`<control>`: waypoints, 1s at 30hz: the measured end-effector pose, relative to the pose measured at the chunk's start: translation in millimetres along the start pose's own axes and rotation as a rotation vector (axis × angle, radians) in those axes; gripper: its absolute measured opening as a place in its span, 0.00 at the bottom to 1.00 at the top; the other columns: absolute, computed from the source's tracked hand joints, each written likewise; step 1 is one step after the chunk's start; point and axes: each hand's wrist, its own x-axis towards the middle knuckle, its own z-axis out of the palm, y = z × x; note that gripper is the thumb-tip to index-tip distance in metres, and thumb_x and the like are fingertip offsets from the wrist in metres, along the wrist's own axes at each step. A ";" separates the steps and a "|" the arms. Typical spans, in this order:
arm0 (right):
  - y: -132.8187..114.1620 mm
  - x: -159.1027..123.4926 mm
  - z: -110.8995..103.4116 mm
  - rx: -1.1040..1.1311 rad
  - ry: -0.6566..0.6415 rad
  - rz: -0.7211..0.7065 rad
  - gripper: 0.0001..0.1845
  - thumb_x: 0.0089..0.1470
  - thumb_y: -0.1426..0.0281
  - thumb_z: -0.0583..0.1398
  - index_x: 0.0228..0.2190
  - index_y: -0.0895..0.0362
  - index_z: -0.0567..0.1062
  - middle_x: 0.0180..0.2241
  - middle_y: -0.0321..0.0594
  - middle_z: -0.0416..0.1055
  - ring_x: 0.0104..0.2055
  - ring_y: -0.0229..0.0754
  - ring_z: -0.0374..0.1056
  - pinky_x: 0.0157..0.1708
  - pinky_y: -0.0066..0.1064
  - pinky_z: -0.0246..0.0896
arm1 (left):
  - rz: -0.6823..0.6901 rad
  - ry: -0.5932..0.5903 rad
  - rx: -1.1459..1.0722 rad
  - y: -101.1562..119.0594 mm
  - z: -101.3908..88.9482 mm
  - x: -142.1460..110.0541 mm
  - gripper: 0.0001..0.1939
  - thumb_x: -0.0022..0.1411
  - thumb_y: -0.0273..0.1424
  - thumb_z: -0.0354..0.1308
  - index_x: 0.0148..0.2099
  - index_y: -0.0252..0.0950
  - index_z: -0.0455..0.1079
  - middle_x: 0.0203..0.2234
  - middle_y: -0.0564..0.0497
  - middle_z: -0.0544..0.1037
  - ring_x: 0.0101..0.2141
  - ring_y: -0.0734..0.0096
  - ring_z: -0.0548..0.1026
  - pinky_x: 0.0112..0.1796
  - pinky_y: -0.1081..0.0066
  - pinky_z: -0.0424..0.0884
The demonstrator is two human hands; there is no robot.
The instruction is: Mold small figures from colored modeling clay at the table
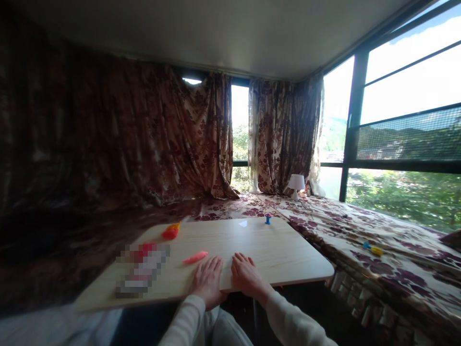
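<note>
My left hand (209,279) lies flat on the near edge of the pale wood-grain table (288,262), palm down. Beside it, my right hand (248,276) rests the same way, fingers stretched forward and nothing held. Just beyond the left fingertips is a long, tapered pink-red thing (195,257), its kind unclear. A red and yellow object (171,231) sits toward the far left of the tabletop. Nearer on that side, a red item (146,251) is partly covered by a pixelated patch that hides what lies there. At the far edge stands a small blue figure-like piece (267,219).
A floral-covered bed (345,230) runs behind and right of the table. On it are a white lamp (297,183) and a small blue and yellow object (376,251). Patterned curtains (201,139) hang at the back; a window (403,144) is on the right.
</note>
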 end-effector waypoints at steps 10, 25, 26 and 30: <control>20.1 48.8 -9.0 0.004 0.012 0.104 0.23 0.54 0.63 0.50 0.48 0.62 0.68 0.56 0.55 0.58 0.60 0.55 0.50 0.55 0.49 0.43 | 0.009 -0.001 -0.005 -3.2 4.1 -0.1 0.46 0.43 0.47 0.51 0.63 0.33 0.49 0.62 0.46 0.52 0.61 0.59 0.48 0.59 0.58 0.39; 18.0 -31.3 -23.1 -0.041 -0.064 -0.098 0.25 0.57 0.71 0.44 0.54 0.64 0.61 0.59 0.53 0.53 0.61 0.49 0.48 0.58 0.41 0.44 | 0.007 0.002 -0.025 -1.5 1.6 0.3 0.46 0.41 0.44 0.52 0.63 0.33 0.49 0.62 0.46 0.52 0.61 0.60 0.48 0.59 0.57 0.39; 12.2 -26.1 -20.1 -0.050 -0.054 -0.102 0.24 0.57 0.72 0.44 0.53 0.64 0.63 0.59 0.53 0.54 0.61 0.50 0.48 0.57 0.42 0.45 | 0.006 0.003 -0.022 -1.8 2.1 0.3 0.46 0.42 0.44 0.52 0.62 0.33 0.50 0.62 0.46 0.52 0.61 0.60 0.48 0.59 0.57 0.39; -4.3 2.8 -9.7 -0.076 -0.029 -0.088 0.22 0.55 0.71 0.47 0.50 0.62 0.66 0.56 0.52 0.59 0.60 0.52 0.50 0.55 0.46 0.47 | 0.018 0.023 -0.011 -2.5 3.6 0.8 0.45 0.42 0.44 0.51 0.62 0.33 0.51 0.61 0.46 0.54 0.60 0.59 0.49 0.58 0.57 0.41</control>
